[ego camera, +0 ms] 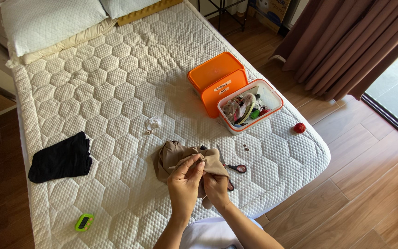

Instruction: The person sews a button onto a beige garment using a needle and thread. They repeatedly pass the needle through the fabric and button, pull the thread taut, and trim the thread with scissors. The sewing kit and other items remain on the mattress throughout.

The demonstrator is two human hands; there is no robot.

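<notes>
While both hands pinch the tan fabric point(180, 159) at the bed's point(116, 92) near edge, left hand point(184, 184) and right hand point(216, 186) closed on it, the scissors point(233, 168) just right could snag it or nick a finger.

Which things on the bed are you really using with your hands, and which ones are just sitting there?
In use:
left hand and right hand, both gripping the tan cloth
scissors right beside the cloth
open sewing box full of bits

Just lying about:
black cloth
green gadget
red ball
orange lid
pillows
</notes>
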